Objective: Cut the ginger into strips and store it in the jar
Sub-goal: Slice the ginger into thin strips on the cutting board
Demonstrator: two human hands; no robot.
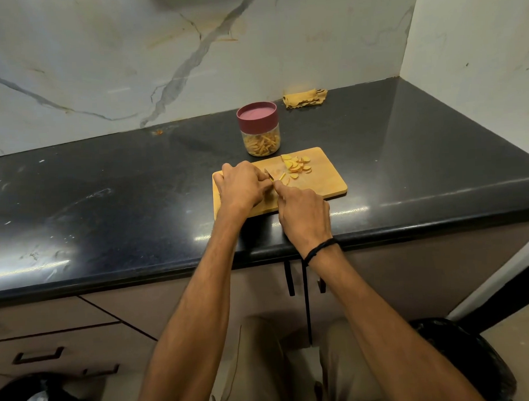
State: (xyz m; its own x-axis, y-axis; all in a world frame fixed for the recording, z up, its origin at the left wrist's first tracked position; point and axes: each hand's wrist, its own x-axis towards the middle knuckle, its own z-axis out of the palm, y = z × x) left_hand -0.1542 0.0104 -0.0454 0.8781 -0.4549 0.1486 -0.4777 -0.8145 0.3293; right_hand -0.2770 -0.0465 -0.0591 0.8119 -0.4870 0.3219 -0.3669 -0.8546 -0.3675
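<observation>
Now both hands work at the near-left part of a wooden cutting board (pixel 326 182) on the black desk (pixel 105 192). The right hand (pixel 303 216) has its grip wrapped round a small knife (pixel 269 176). The handle is hidden and the blade points away between the hands. The left hand (pixel 241 184) curls its fingers down onto the board just beside the blade. Whether its grip pinches anything I cannot tell, perhaps a ginger piece. Ginger slices (pixel 298 166) lie loose at the board's far middle, and one cut strip (pixel 282 176) lies near the blade. Just behind the board stands the jar (pixel 260 133), with its maroon lid (pixel 256 114) on and ginger strips (pixel 261 147) inside. A yellow cloth (pixel 304 98) lies by the wall.
</observation>
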